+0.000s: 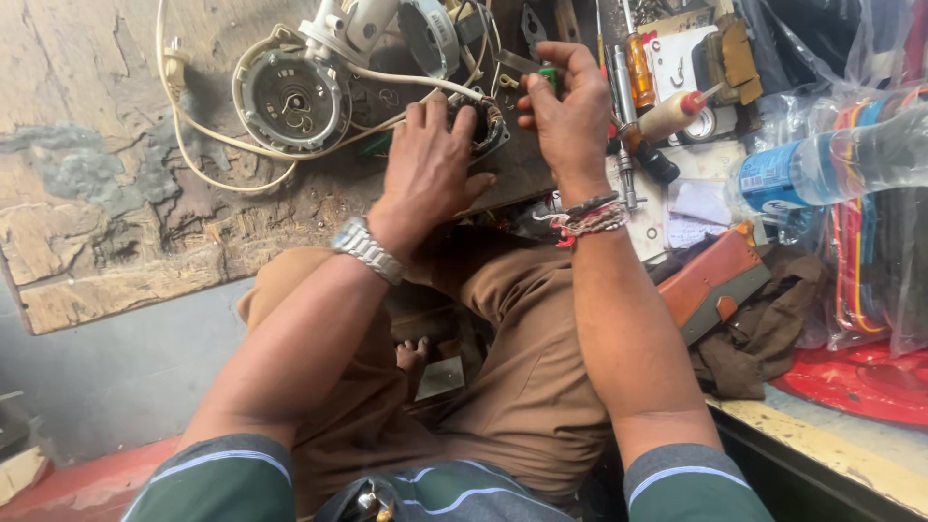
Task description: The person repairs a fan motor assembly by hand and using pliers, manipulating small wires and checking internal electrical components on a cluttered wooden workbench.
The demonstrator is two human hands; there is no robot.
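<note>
My left hand (430,164), with a metal watch on its wrist, presses down on a dark round motor part (490,126) on the worn wooden board (106,193). My right hand (570,106), with thread bands at the wrist, pinches a small green-handled tool (547,74) just above that part. A round silver motor housing (292,99) lies to the left, joined by white cables (208,135) to a white casing (353,24).
Screwdrivers (638,68) and small tools lie to the right of my right hand. A plastic bottle (822,164) lies at the far right, beside an orange and grey case (715,285) and clear bags. My knees in brown trousers (522,348) sit below.
</note>
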